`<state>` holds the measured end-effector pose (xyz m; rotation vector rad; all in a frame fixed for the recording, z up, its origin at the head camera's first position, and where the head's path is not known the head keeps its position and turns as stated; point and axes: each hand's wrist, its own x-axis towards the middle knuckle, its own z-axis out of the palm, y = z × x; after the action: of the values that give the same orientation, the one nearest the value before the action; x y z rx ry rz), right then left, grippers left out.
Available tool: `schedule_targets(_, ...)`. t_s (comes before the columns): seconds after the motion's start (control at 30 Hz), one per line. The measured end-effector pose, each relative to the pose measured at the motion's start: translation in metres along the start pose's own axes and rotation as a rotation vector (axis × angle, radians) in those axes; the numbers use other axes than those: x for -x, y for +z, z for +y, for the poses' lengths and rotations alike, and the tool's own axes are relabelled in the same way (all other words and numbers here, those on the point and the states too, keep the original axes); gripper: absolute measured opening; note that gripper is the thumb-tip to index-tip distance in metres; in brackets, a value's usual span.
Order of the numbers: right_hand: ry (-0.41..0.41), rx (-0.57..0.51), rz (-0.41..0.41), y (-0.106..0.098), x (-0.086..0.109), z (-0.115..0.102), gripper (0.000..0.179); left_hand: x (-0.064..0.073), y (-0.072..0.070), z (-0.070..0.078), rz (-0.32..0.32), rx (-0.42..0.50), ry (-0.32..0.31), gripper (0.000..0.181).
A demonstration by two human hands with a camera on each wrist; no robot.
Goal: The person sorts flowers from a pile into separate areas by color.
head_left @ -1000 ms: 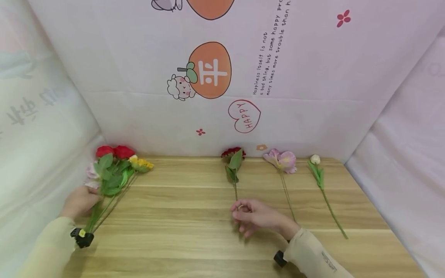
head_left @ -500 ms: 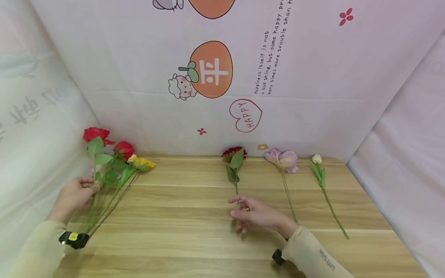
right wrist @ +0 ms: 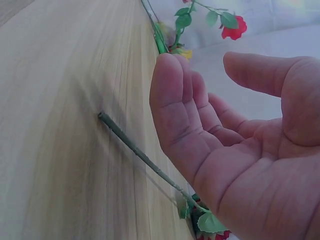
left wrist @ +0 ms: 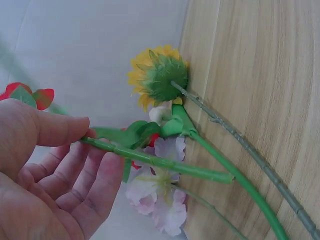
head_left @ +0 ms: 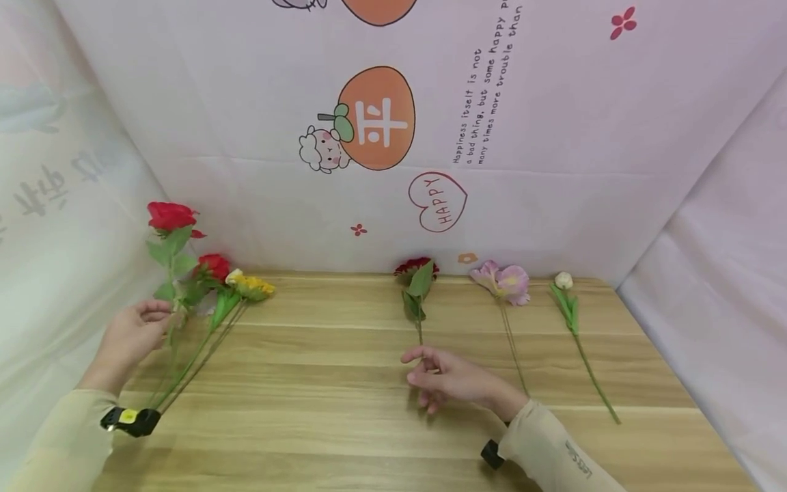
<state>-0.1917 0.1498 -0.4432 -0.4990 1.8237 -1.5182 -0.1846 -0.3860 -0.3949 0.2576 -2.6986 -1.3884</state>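
At the left, my left hand (head_left: 130,338) pinches the stem of a red rose (head_left: 172,216) between thumb and fingers, its bloom raised against the back cloth. The green stem (left wrist: 160,162) ends free in the left wrist view. Beside it lie a second red rose (head_left: 213,266), a yellow sunflower (head_left: 255,288), a small white bloom (left wrist: 159,114) and a pale purple flower (left wrist: 167,200). My right hand (head_left: 455,377) hovers by the lower stem of a dark red flower (head_left: 421,281), fingers loosely bent and holding nothing; that stem (right wrist: 142,156) lies on the table.
On the right of the wooden table (head_left: 344,424) lie a pink-purple flower (head_left: 507,283) and a white tulip (head_left: 563,280). Printed white cloth (head_left: 277,205) rises behind the table and along both sides.
My left hand has lifted one red rose up and away from the bunch at the left; the other flowers there stay on the table. My right hand has barely moved.
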Motion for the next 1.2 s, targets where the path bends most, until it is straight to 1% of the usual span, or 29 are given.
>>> schedule_targets(0.07,-0.002,0.006,-0.004,0.000,-0.001,-0.001,0.050,0.001,0.000,0.001,0.040,-0.022,0.040,0.048)
schedule_targets(0.13,-0.005,0.012,-0.008,0.001,-0.002,-0.001,0.050,0.004,-0.001,0.001,0.081,-0.047,0.095,0.048)
schedule_targets(0.23,-0.007,0.019,-0.014,0.001,-0.003,-0.001,0.048,0.007,-0.001,0.002,0.169,-0.138,0.194,0.040)
schedule_targets(0.33,-0.003,0.021,-0.015,0.001,-0.002,0.000,0.047,0.009,-0.001,0.004,0.225,-0.229,0.259,0.033)
schedule_targets(0.4,-0.001,0.022,-0.016,0.001,-0.001,0.000,0.047,0.010,-0.002,0.005,0.242,-0.264,0.279,0.031)
schedule_targets(0.43,-0.001,0.022,-0.019,0.001,-0.001,0.000,0.046,0.010,-0.002,0.006,0.237,-0.252,0.279,0.030)
schedule_targets(0.47,0.000,0.022,-0.021,0.001,-0.001,0.001,0.046,0.011,-0.002,0.008,0.219,-0.205,0.261,0.030)
schedule_targets(0.53,0.001,0.024,-0.025,0.001,-0.001,0.001,0.046,0.010,-0.003,0.010,0.168,-0.050,0.204,0.029)
schedule_targets(0.63,-0.003,0.025,-0.027,0.001,-0.001,0.001,0.046,0.007,-0.004,0.014,0.114,0.185,0.090,0.026)
schedule_targets(0.67,-0.003,0.026,-0.028,0.001,-0.001,0.001,0.046,0.007,-0.005,0.015,0.100,0.239,0.054,0.026)
schedule_targets(0.7,-0.003,0.028,-0.027,0.000,-0.001,0.002,0.046,0.006,-0.005,0.016,0.089,0.266,0.035,0.026)
schedule_targets(0.8,-0.008,0.031,-0.033,0.000,-0.002,-0.001,0.046,0.006,-0.008,0.020,0.085,0.247,0.026,0.027)
schedule_targets(0.97,-0.002,0.030,-0.036,0.000,-0.005,0.000,0.048,0.007,-0.001,0.020,0.086,0.216,0.043,0.025)
schedule_targets(1.1,-0.007,0.034,-0.039,0.003,-0.009,-0.001,0.047,0.007,0.007,0.021,0.047,0.240,0.060,0.022)
schedule_targets(1.2,-0.011,0.032,-0.042,0.006,-0.013,-0.003,0.047,0.007,0.016,0.026,0.003,0.293,0.058,0.024)
